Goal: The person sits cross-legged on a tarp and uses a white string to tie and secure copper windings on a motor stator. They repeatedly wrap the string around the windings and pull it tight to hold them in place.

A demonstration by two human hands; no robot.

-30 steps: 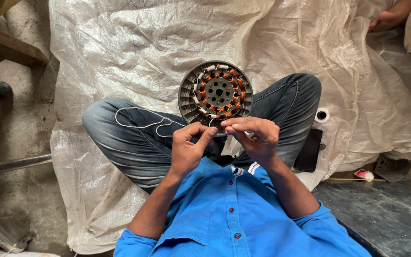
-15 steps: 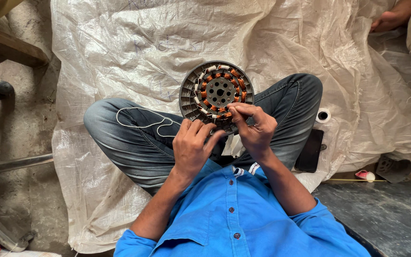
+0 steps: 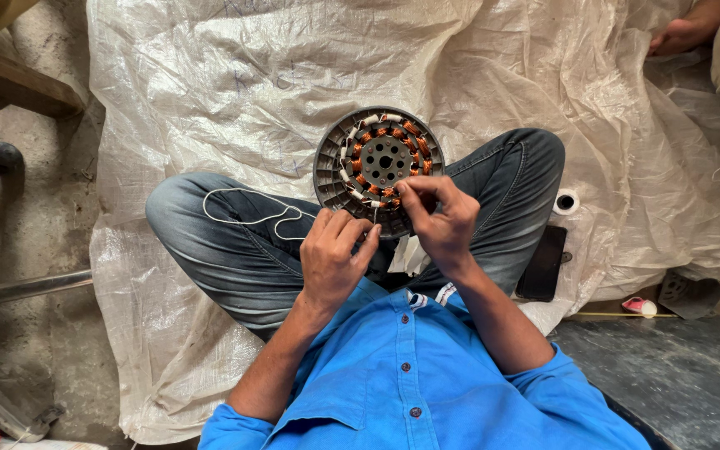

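- Copper-wound stator [image 3: 379,167] leans against crossed legs, tilted toward the face for close work.
- Left hand [image 3: 335,254] fingers pinch white thread [image 3: 247,218] taut.
- Right hand [image 3: 442,221] fingers pinched at the stator's near rim; what they hold, cannot tell.

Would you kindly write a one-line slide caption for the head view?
Seated cross-legged on a white sheet, both hands, left and right, work at the near edge of a round copper-wound stator.

Single head-worn view being taken from above, being aimed steeply down over blue shirt [image 3: 427,383] onto crossed legs; round motor stator [image 3: 379,171] being framed centrally at close range; white plastic sheet [image 3: 235,75] being shown beyond.
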